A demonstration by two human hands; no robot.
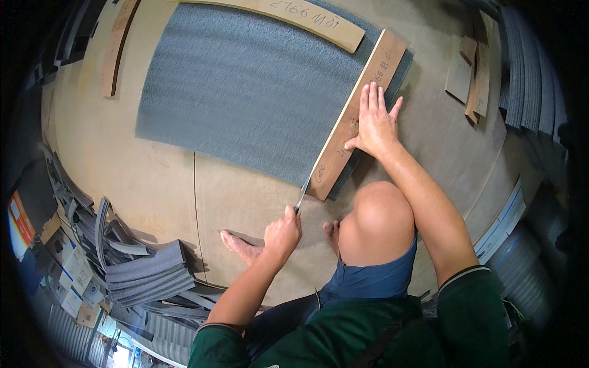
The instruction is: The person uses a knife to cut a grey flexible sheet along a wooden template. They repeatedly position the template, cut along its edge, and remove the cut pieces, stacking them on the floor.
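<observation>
My left hand (283,234) is closed around the dark handle of a knife (302,193). Its thin blade reaches the near edge of a grey-blue carpet sheet (227,92), right beside the end of a straight wooden board (328,158). That board lies slantwise across the carpet's right part, with a strip of carpet showing beyond it. Fingers spread, my right hand (375,126) lies flat on the board at about its middle. A second wooden strip (307,18), slightly curved in this view and marked by hand, rests over the carpet's far edge.
A narrow wooden strip (118,55) lies at the far left. Grey offcuts (150,273) are heaped at the lower left. Several wood pieces (469,80) and stacked grey sheets (531,73) stand to the right. My bare foot (242,245) and bent knee (377,214) are close by.
</observation>
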